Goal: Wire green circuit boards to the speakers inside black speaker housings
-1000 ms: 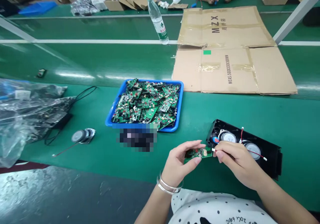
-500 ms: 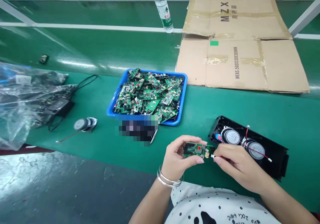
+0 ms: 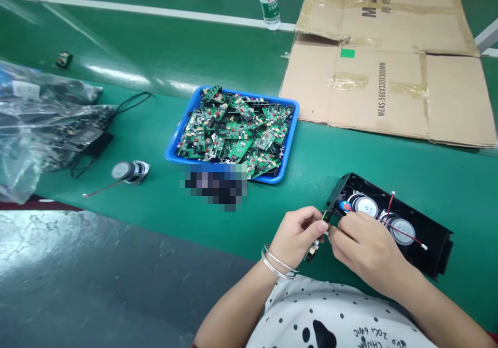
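Observation:
My left hand pinches a small green circuit board, now tilted on edge so that only its side and a few parts show. My right hand is closed at the board's right side, fingertips on a small white wire plug that is mostly hidden. Just beyond my right hand lies a black speaker housing. Two round speakers sit in it, with red and black wires ending in white plugs, beside a blue-and-red round part.
A blue tray heaped with circuit boards stands at centre, a blurred dark object before it. Leftward are a loose speaker and plastic bags. Flattened cardboard and a water bottle lie at the back.
My left hand has turned the circuit board from face-up to edge-on and brought it closer to my right fingers. The view has shifted slightly downward.

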`<control>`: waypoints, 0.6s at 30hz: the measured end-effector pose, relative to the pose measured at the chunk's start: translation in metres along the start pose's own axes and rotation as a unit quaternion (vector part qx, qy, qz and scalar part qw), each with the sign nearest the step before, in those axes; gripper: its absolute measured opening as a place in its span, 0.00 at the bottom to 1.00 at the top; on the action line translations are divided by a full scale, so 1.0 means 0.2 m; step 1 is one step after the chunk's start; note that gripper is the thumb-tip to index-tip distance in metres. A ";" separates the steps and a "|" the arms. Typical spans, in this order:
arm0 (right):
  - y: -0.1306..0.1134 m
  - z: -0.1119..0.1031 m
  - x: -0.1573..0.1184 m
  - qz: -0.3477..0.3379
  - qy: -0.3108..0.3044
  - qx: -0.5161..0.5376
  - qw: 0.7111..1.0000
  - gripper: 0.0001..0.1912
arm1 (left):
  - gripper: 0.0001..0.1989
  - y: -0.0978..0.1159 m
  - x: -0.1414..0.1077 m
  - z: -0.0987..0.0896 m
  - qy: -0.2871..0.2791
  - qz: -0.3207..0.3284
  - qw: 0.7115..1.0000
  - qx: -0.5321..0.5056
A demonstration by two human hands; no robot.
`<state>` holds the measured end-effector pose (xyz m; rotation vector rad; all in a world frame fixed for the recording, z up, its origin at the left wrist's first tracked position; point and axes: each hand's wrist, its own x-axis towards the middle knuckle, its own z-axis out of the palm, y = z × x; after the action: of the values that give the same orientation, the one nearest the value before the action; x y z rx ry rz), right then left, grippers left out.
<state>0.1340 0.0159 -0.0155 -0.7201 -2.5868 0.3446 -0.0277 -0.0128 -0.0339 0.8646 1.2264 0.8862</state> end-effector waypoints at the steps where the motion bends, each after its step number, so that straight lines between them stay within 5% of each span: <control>1: 0.00 0.00 0.00 -0.007 -0.004 -0.006 1.000 0.17 | 0.27 0.01 0.00 0.00 0.001 0.002 1.000 0.024; 5: 0.00 -0.02 0.00 -0.011 -0.012 -0.011 1.000 0.16 | 0.22 0.04 -0.01 0.03 0.016 0.039 0.993 0.114; 11: -0.01 -0.01 -0.01 -0.010 -0.014 -0.004 1.000 0.18 | 0.24 0.01 -0.04 0.07 0.117 0.202 0.940 0.248; 18: 0.00 0.01 -0.01 -0.027 -0.024 -0.011 0.999 0.18 | 0.25 -0.04 -0.04 0.06 0.129 0.279 0.901 0.306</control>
<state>0.1347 0.0139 -0.0178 -0.6557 -2.6542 0.3224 -0.0161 -0.0240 -0.0363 1.7071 1.5547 1.1076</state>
